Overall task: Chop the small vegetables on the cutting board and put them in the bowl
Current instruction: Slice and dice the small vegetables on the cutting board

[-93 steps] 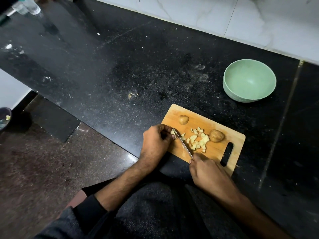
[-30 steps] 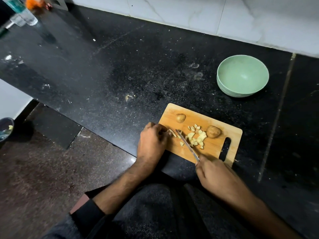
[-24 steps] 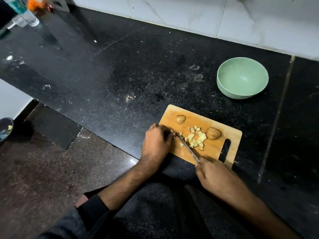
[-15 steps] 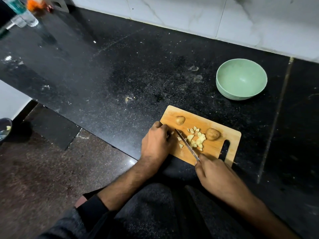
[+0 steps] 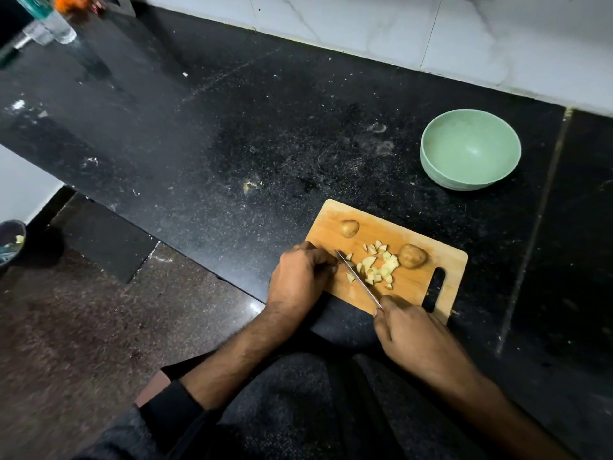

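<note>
A wooden cutting board (image 5: 414, 290) lies at the counter's front edge. On it sit two small whole brown vegetables, one at the far left (image 5: 349, 228) and one at the right (image 5: 412, 256), with a heap of pale chopped pieces (image 5: 376, 268) between them. My right hand (image 5: 411, 336) grips the handle of a knife (image 5: 358, 279); its blade slants across the board through the pieces. My left hand (image 5: 300, 277) rests with curled fingers on the board's left end, right beside the blade tip; whatever it holds is hidden. An empty green bowl (image 5: 470, 149) stands beyond the board, to the right.
The black stone counter (image 5: 199, 127) runs to a white tiled wall (image 5: 464, 38). Bottles (image 5: 49, 24) stand at its far left corner. A dark container (image 5: 10, 242) sits on the floor at the left. My lap fills the bottom of the view.
The knife has kept cutting near my left hand's fingertips, and that hand has edged a little along the board. The chopped heap has grown slightly. The bowl and whole vegetables have not moved.
</note>
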The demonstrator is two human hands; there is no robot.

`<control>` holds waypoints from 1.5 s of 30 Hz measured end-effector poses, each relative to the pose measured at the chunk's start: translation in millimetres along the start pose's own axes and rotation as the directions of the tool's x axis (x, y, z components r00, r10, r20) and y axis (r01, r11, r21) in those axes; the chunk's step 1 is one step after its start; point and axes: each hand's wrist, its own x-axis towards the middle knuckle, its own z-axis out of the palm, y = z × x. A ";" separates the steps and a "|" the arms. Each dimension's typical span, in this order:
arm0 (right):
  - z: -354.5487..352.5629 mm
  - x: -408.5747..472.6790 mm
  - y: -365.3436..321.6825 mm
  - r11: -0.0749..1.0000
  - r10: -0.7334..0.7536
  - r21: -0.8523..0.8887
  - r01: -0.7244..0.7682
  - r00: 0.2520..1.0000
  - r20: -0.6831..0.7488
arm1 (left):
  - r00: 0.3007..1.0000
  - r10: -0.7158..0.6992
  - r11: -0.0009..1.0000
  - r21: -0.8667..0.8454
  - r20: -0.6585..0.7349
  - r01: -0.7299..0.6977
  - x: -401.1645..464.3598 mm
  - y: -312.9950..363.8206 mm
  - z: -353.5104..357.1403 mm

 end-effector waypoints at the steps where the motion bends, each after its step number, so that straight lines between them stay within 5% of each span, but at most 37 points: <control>1: -0.2 -0.5 0.6 1.000 0.002 -0.003 -0.002 1.000 0.000 | 1.000 -0.007 1.000 -0.029 -0.003 0.007 0.2 -0.8 0.6; 10: 1.4 -0.6 -4.6 0.999 -0.021 -0.028 0.020 1.000 -0.014 | 0.994 -0.108 0.994 0.001 -0.020 0.108 0.5 0.6 0.2; 22: 8.6 7.7 -11.2 0.999 -0.012 -0.036 0.014 0.999 0.038 | 0.999 0.024 0.990 0.141 0.039 -0.029 0.5 5.1 -1.0; 33: 7.4 -13.0 1.3 0.995 0.099 -0.022 -0.097 0.984 0.147 | 1.000 -0.023 0.986 0.165 -0.016 0.026 1.1 -2.5 0.4; 45: 3.8 -2.1 -8.1 0.996 -0.072 -0.047 0.074 0.997 0.040 | 0.993 -0.116 0.990 0.078 -0.014 0.117 -1.0 -6.4 -3.2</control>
